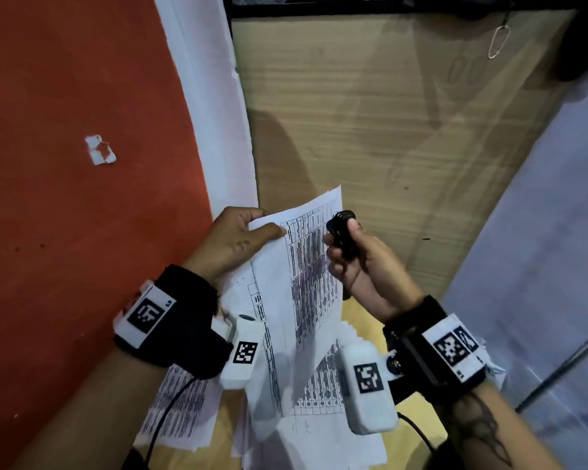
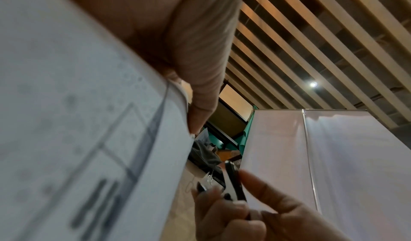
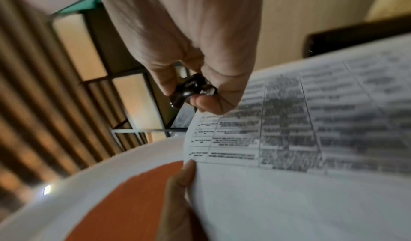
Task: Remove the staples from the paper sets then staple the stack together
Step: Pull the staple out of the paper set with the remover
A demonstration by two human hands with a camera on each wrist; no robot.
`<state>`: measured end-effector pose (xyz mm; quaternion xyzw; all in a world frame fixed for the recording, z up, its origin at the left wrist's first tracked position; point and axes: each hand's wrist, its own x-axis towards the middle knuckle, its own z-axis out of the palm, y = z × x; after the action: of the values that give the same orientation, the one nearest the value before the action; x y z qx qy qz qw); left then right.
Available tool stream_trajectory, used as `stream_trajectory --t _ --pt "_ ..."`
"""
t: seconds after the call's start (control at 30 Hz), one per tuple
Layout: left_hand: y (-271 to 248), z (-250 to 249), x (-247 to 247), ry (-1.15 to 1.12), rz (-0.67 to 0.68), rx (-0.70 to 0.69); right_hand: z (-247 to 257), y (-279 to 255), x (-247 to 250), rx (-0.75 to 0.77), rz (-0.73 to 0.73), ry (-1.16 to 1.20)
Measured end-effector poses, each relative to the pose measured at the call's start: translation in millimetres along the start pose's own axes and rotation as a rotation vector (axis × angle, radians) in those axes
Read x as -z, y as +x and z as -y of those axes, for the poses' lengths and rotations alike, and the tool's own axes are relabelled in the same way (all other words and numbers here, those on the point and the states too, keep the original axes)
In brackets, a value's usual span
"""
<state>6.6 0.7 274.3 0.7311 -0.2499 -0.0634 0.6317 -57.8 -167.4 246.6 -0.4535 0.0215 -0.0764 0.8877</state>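
My left hand [image 1: 241, 237] pinches the upper left corner of a printed paper set [image 1: 306, 283], lifted off the desk, thumb on top and fingers behind. The sheets carry a dense table of text. My right hand [image 1: 350, 252] grips a black staple remover [image 1: 342, 232] just right of the paper's top edge, apart from the sheet. In the left wrist view the paper set [image 2: 89, 139] fills the left side and the staple remover [image 2: 233, 185] shows its metal claws. The right wrist view has the staple remover [image 3: 191, 90] pinched above the paper set [image 3: 311, 139].
More printed sheets [image 1: 180, 405] lie spread on the wooden desk [image 1: 387, 130] below my wrists. An orange wall [image 1: 82, 164] stands close on the left, a pale partition [image 1: 540, 249] on the right. A paper clip [image 1: 498, 40] lies far back right.
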Motion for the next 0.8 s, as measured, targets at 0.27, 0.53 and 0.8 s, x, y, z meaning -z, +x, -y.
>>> stream_trajectory --t 0.27,0.53,0.8 --pt "6 13 -6 0.101 -0.052 -0.094 -16 8 -23 0.077 -0.087 -0.386" --pt "5 21 -14 0.225 -0.118 -0.187 -11 13 -30 0.068 -0.188 -0.395" --pt "9 26 -20 0.271 -0.150 -0.207 -6 13 -30 0.061 -0.196 -0.348"
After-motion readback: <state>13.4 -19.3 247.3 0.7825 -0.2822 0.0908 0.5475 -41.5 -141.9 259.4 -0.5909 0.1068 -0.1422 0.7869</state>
